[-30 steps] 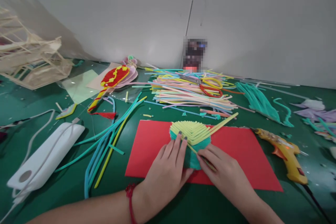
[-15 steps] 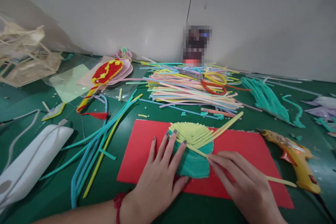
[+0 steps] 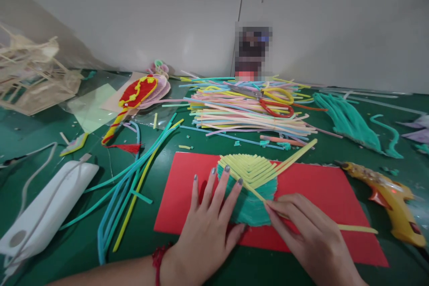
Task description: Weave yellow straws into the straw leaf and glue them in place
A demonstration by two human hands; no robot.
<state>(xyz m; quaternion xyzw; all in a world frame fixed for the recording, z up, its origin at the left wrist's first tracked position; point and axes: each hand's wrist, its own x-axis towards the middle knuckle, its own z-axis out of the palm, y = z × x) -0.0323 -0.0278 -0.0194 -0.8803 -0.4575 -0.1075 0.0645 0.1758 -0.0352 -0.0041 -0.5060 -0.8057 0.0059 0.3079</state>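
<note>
A round teal piece (image 3: 254,212) lies on a red card (image 3: 311,187). Pale yellow pipe cleaners (image 3: 250,167) cover its upper part in a V pattern. My left hand (image 3: 209,223) rests flat with fingers spread across the card and the piece's left side, fingertips on the yellow rows. Between the thumb and fingers of my right hand (image 3: 308,228) is pinched the lower end of a yellow pipe cleaner (image 3: 256,192), which slants down across the teal surface. Other yellow ends (image 3: 296,157) stick out past the piece's upper right. Another yellow strip (image 3: 357,229) shows to the right of my right hand.
Scissors (image 3: 276,102) lie on a heap of coloured pipe cleaners (image 3: 234,114) at the back. A yellow glue gun (image 3: 390,199) is at right, near a teal bundle (image 3: 348,120). At left are a white power strip (image 3: 50,205), loose strands (image 3: 134,178) and a red fan (image 3: 137,91).
The view has shifted slightly, so most things on the table sit a little further right. Both hands keep nearly the same pose, with my right hand still pinching the yellow pipe cleaner.
</note>
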